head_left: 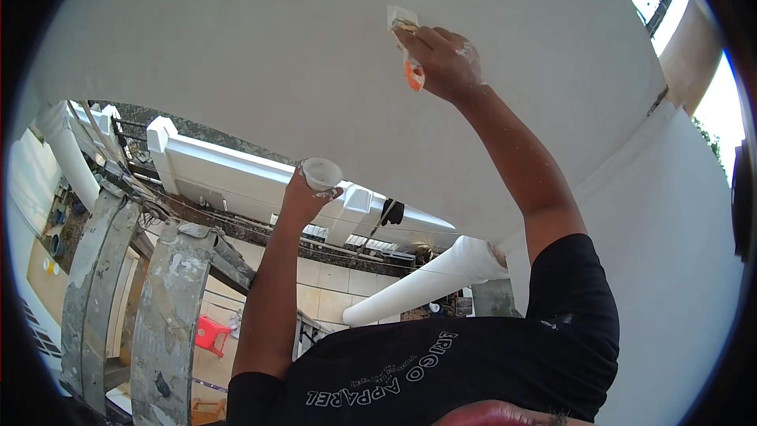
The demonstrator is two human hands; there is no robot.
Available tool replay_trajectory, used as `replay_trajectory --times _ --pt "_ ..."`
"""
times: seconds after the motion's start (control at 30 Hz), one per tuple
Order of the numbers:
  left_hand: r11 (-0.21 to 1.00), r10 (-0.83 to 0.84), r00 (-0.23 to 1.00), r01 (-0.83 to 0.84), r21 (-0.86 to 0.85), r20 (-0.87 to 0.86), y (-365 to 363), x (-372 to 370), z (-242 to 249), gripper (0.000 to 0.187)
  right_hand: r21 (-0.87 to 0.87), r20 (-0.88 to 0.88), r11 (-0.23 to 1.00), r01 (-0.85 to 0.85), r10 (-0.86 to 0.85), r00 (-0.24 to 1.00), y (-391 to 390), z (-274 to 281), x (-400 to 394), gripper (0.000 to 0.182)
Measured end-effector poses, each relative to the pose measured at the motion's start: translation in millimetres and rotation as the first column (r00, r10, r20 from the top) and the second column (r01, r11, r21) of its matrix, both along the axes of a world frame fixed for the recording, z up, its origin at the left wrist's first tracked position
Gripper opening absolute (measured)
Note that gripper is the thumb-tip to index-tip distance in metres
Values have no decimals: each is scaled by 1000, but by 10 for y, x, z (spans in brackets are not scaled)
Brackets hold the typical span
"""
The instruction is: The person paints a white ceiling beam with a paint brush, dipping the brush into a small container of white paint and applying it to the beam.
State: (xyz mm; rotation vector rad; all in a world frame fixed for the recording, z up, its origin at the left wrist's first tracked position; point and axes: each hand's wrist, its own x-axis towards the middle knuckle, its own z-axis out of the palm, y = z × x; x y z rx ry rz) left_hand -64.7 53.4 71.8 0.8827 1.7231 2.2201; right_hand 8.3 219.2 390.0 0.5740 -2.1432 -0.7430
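My right hand (451, 63) is raised to the smooth pale grey ceiling (276, 39), fingers closed around a putty knife (414, 75) with an orange part on its handle. Its light blade lies at the ceiling surface, and white smears mark the back of this hand. Lower and to the left, my left hand (303, 199) grips a small translucent plastic cup (322, 174) from the side. Whitish residue shows in the cup and on the fingers near it.
Paint-splattered scaffold planks (162, 323) stand at the lower left. A red plastic stool (211, 335) sits on the tiled floor far below. A white round column (426, 282) and a white boundary wall (229, 170) lie beyond. Thin lines cross between.
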Motion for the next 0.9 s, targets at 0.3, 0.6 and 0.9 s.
replay_trajectory --times 0.3,0.6,0.9 --pt "954 112 986 -142 -263 -125 -131 95 164 79 -195 479 961 196 -81 874 -171 -638 -132 23" --pt "977 114 986 -134 -166 -125 -164 121 263 74 -593 -62 785 181 -268 961 -323 1118 -6 24" --pt "940 335 841 -332 84 -425 -224 243 428 71 -906 217 424 10 443 870 -441 -460 582 28"
